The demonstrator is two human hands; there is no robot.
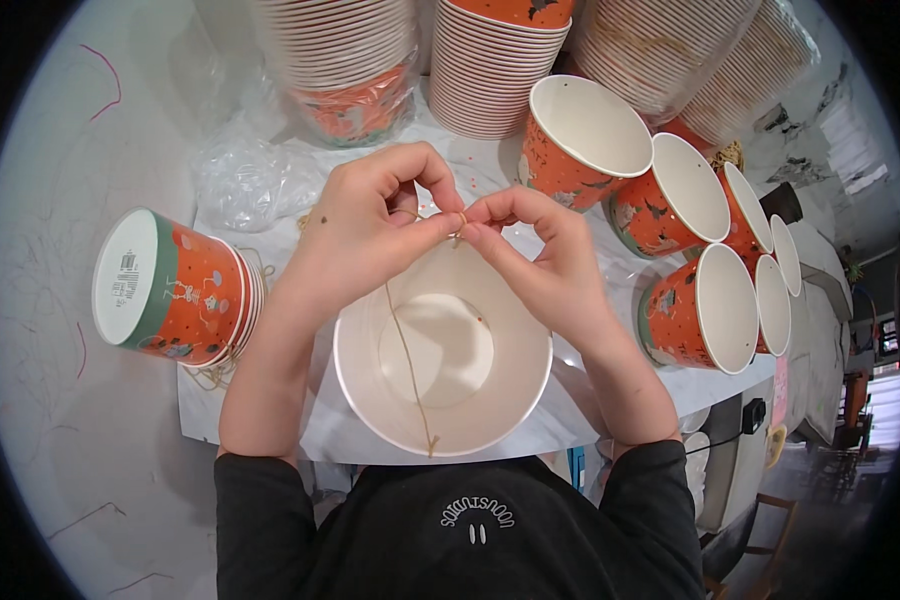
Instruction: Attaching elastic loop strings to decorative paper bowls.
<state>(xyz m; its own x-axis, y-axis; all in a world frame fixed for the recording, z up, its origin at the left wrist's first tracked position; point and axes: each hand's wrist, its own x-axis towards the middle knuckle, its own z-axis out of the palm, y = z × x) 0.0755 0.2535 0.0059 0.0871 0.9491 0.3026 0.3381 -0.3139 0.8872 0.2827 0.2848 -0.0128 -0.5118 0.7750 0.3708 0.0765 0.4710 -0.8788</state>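
A white-lined paper bucket (370,340) stands upright before me, its mouth facing up. A thin tan string (402,340) runs across that mouth, tied at the near rim and leading to the far rim. Over the far rim, my left hand (375,215) pinches the string between thumb and forefinger. My right hand (540,245) meets it there, its thumb and forefinger closed on the same string beside a small knot or loop. The fingers cover most of the bucket's far rim.
Nested orange buckets (195,290) lie sideways at left with string around them. Tall bucket stacks (495,75) stand behind, some wrapped in plastic. Several single buckets (705,305) stand at right. Crumpled clear plastic (245,185) lies at back left. The white table's front edge (315,450) is near my body.
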